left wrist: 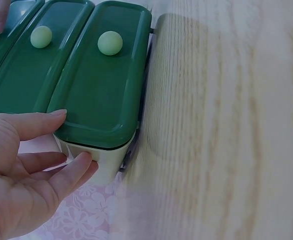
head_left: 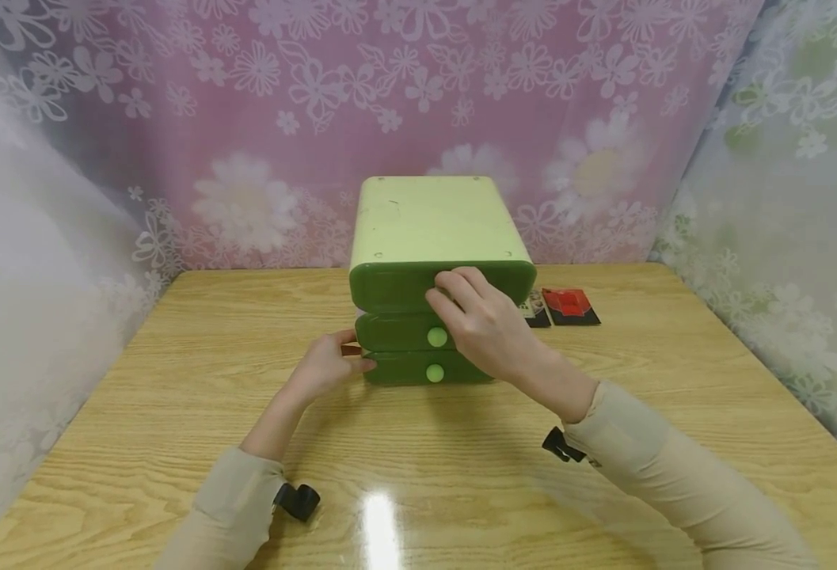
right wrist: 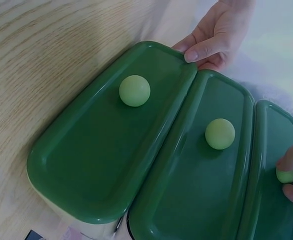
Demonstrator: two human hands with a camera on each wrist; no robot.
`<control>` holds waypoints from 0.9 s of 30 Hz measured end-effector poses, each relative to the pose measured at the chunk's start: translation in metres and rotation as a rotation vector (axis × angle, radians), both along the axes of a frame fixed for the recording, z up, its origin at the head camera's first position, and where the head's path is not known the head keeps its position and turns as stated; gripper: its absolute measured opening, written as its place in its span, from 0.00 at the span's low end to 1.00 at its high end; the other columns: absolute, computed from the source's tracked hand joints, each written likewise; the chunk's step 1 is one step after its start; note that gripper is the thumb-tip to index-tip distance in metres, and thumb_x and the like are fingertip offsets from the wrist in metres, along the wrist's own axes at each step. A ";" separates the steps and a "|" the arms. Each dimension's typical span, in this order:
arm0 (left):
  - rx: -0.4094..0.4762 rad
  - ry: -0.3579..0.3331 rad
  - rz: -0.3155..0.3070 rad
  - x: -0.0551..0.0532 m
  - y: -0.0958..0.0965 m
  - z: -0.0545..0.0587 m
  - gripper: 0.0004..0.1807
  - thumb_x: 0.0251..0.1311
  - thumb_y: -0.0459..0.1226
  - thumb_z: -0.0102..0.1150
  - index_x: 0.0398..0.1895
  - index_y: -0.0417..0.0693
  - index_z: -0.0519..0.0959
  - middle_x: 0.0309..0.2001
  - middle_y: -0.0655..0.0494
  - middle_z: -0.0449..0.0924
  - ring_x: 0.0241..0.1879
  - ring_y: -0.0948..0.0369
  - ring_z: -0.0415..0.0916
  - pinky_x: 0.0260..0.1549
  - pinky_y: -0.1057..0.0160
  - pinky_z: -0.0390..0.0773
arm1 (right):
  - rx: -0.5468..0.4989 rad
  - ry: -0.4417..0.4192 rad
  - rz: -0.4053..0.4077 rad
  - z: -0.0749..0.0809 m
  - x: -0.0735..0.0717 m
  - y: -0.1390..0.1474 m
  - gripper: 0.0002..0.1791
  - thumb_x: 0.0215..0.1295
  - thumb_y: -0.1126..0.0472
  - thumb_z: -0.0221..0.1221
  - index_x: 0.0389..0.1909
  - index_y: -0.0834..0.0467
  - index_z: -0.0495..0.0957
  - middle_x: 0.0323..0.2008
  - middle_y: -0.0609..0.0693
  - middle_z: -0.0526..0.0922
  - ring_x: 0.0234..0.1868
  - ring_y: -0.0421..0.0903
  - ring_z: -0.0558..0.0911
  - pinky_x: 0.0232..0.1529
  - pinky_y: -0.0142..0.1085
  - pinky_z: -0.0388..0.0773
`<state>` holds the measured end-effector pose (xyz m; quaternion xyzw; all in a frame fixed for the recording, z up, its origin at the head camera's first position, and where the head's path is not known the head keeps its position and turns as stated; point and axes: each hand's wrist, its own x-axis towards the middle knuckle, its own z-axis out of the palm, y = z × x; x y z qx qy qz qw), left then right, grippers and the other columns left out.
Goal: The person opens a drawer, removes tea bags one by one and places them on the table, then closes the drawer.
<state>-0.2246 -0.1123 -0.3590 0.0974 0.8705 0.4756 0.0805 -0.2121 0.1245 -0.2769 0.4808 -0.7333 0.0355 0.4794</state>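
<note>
A small chest of drawers (head_left: 435,218) with a pale yellow-green body and three dark green drawers stands on the table, its front towards me. My right hand (head_left: 489,328) pinches the round light green knob (right wrist: 287,175) of the top drawer (head_left: 389,286). At the chest's lower left corner, my left hand (head_left: 324,368) holds on, the thumb on the front of the bottom drawer (left wrist: 94,90) and the fingers against the side. Round knobs (head_left: 437,337) show on the middle and bottom drawers. All three fronts look pushed in.
Behind the chest on its right lie a red and black flat packet (head_left: 570,306) and another dark one (head_left: 538,310), partly hidden. The wooden table (head_left: 197,380) is bordered by flowered curtains (head_left: 261,142) at the back and sides.
</note>
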 end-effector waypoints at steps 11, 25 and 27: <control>0.021 -0.012 -0.001 -0.002 -0.003 -0.003 0.30 0.55 0.37 0.62 0.62 0.41 0.68 0.57 0.45 0.72 0.57 0.49 0.69 0.51 0.48 0.71 | 0.113 0.062 0.066 -0.015 0.015 0.001 0.09 0.63 0.70 0.52 0.32 0.63 0.81 0.33 0.55 0.80 0.33 0.50 0.79 0.31 0.36 0.78; 0.004 0.025 -0.005 -0.001 -0.002 -0.002 0.26 0.55 0.36 0.62 0.59 0.41 0.72 0.56 0.47 0.73 0.55 0.50 0.72 0.51 0.50 0.71 | 0.183 0.069 -0.159 -0.051 0.006 0.000 0.16 0.70 0.71 0.40 0.35 0.66 0.78 0.34 0.57 0.75 0.28 0.49 0.75 0.23 0.30 0.74; 0.005 0.028 -0.004 -0.001 -0.002 -0.002 0.26 0.54 0.36 0.63 0.58 0.42 0.72 0.56 0.47 0.74 0.55 0.50 0.72 0.50 0.50 0.72 | 0.175 0.079 -0.178 -0.053 0.005 -0.002 0.18 0.71 0.70 0.38 0.34 0.66 0.78 0.33 0.57 0.75 0.24 0.48 0.73 0.20 0.31 0.72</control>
